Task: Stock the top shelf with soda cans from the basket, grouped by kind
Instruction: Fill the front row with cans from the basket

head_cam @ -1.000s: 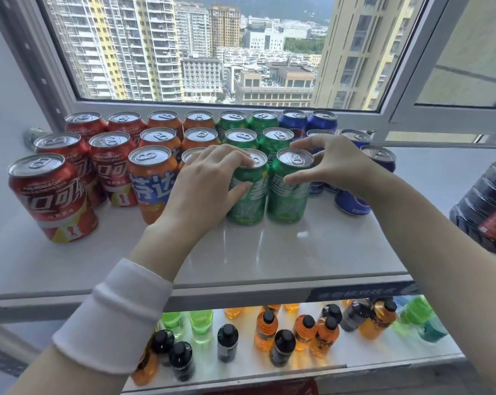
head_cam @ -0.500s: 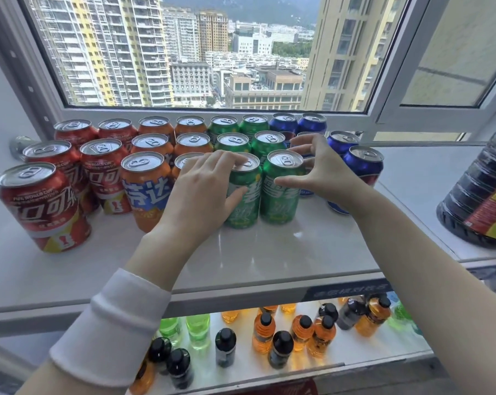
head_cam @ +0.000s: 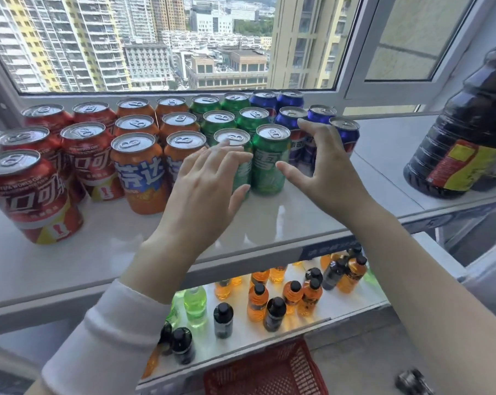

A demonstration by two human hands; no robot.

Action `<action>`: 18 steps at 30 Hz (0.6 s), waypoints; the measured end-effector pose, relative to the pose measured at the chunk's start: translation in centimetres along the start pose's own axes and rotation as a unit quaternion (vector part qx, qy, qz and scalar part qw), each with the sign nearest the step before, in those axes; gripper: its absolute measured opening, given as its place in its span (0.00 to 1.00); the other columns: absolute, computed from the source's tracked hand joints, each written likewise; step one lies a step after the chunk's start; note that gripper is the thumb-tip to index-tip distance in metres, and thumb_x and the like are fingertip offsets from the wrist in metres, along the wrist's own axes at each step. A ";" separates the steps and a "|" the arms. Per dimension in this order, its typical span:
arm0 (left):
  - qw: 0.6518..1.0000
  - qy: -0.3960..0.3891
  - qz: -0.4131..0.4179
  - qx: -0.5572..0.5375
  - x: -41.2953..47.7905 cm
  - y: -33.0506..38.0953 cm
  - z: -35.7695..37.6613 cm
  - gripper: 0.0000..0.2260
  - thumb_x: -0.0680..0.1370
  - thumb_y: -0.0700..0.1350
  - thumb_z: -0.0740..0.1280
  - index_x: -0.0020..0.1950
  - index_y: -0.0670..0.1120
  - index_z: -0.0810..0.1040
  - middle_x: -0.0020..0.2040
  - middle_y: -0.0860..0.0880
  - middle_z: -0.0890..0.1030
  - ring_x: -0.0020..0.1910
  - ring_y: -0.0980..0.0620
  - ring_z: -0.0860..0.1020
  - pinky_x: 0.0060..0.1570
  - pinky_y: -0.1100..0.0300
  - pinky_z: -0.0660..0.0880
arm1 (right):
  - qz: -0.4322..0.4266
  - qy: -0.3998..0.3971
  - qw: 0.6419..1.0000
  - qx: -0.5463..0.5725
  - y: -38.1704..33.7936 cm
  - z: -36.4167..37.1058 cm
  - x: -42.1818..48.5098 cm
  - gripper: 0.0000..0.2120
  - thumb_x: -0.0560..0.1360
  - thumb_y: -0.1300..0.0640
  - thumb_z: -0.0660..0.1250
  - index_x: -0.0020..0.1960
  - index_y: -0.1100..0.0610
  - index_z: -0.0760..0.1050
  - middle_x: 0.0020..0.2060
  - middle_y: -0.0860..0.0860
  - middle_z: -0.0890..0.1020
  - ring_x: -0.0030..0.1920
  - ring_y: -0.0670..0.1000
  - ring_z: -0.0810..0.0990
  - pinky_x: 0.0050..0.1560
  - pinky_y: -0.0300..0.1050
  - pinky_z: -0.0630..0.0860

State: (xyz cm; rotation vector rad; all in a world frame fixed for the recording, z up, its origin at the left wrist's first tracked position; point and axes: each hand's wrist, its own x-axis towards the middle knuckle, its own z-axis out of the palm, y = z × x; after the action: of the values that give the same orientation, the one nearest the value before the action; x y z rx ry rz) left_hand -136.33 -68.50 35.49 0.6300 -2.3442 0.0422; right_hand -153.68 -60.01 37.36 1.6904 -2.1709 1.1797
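— How many cans do we count on the top shelf (head_cam: 284, 218)?

— Seven red cans (head_cam: 31, 195) at the left, six orange cans (head_cam: 140, 172), six green cans (head_cam: 269, 159), and five blue cans (head_cam: 345, 134) that we can make out (the hands hide part of that group). Each kind stands upright in its own block, rows running back to the window (head_cam: 167, 44).

— And our hands?

— Both empty. The left hand (head_cam: 209, 178) has flat, spread fingers against the front-left green can; the right hand (head_cam: 323, 166) is curved wide beside the front-right one, thumb just short of it, fingers toward the blue cans.

— The surface, the room?

— A pale, glossy shelf against a window frame, with tower blocks outside. A big dark bottle (head_cam: 463, 132) stands at the right on a separate ledge.

— What holds what?

— The lower shelf (head_cam: 341, 305) carries small bottles: orange, green and dark ones, loosely placed. Below it sits the red basket (head_cam: 266, 372); we see only its mesh edge, and cannot tell what is in it.
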 end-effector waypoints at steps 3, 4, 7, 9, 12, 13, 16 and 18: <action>1.000 -0.001 0.021 -0.020 -1.5 0.2 0.1 0.18 0.73 0.47 0.64 0.61 0.44 0.74 0.62 0.46 0.77 0.66 0.46 0.71 0.66 0.52 0.61 | -0.009 0.013 0.999 -0.033 -0.2 0.3 -2.6 0.30 0.72 0.51 0.69 0.68 0.62 0.64 0.64 0.56 0.69 0.66 0.52 0.67 0.66 0.36 0.60; 0.999 0.002 0.027 -0.024 -2.1 0.3 0.1 0.17 0.74 0.48 0.63 0.61 0.44 0.74 0.62 0.46 0.77 0.66 0.46 0.71 0.66 0.52 0.61 | -0.011 0.019 0.999 -0.042 -0.3 0.4 -3.5 0.30 0.72 0.50 0.68 0.68 0.62 0.65 0.64 0.57 0.70 0.66 0.53 0.67 0.67 0.37 0.60; 0.999 -0.001 0.030 -0.037 -4.3 0.8 -0.6 0.18 0.74 0.50 0.61 0.61 0.44 0.74 0.63 0.46 0.76 0.66 0.46 0.71 0.65 0.54 0.59 | -0.012 0.011 0.999 -0.048 -1.5 1.0 -6.2 0.29 0.71 0.49 0.65 0.68 0.63 0.65 0.63 0.58 0.70 0.66 0.54 0.67 0.69 0.41 0.61; 0.999 0.003 0.020 -0.033 -6.3 1.1 -1.4 0.18 0.74 0.50 0.60 0.61 0.44 0.74 0.62 0.46 0.77 0.66 0.46 0.71 0.65 0.54 0.59 | -0.017 -0.007 0.999 -0.046 -2.4 1.5 -8.1 0.29 0.71 0.49 0.64 0.68 0.64 0.66 0.63 0.59 0.70 0.67 0.55 0.67 0.69 0.40 0.59; 1.000 0.006 0.004 -0.011 -9.9 1.6 -2.8 0.18 0.74 0.49 0.62 0.61 0.44 0.73 0.62 0.46 0.77 0.67 0.46 0.70 0.66 0.54 0.59 | -0.044 -0.025 0.998 -0.039 -3.8 2.2 -11.0 0.29 0.72 0.50 0.64 0.67 0.64 0.66 0.64 0.59 0.70 0.67 0.56 0.67 0.67 0.38 0.57; 1.000 0.004 -0.008 -0.009 -11.3 1.8 -3.3 0.17 0.74 0.48 0.62 0.61 0.44 0.73 0.62 0.46 0.77 0.67 0.46 0.71 0.65 0.55 0.59 | -0.052 -0.027 0.998 -0.032 -4.2 2.5 -12.2 0.28 0.72 0.50 0.64 0.67 0.65 0.66 0.64 0.60 0.70 0.67 0.56 0.67 0.68 0.38 0.58; 0.998 -0.027 -0.045 -0.020 -15.4 2.8 -4.4 0.17 0.75 0.49 0.60 0.61 0.43 0.73 0.61 0.45 0.77 0.65 0.45 0.72 0.62 0.57 0.60 | -0.050 -0.034 0.998 -0.008 -5.0 3.2 -16.4 0.26 0.73 0.51 0.65 0.66 0.66 0.67 0.63 0.60 0.71 0.66 0.57 0.68 0.67 0.40 0.60; 0.996 -0.058 -0.058 -0.023 -18.1 3.3 -4.8 0.18 0.75 0.50 0.59 0.61 0.43 0.73 0.61 0.44 0.77 0.65 0.44 0.72 0.62 0.56 0.60 | -0.029 -0.057 0.998 0.003 -5.4 3.8 -19.6 0.26 0.74 0.51 0.65 0.66 0.65 0.67 0.63 0.60 0.72 0.67 0.57 0.68 0.67 0.42 0.62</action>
State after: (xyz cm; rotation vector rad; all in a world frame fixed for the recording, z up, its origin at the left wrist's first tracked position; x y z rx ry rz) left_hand -123.25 -56.89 28.00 0.7627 -2.4072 -0.1019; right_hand -140.69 -47.96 26.63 1.8549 -2.1669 1.1019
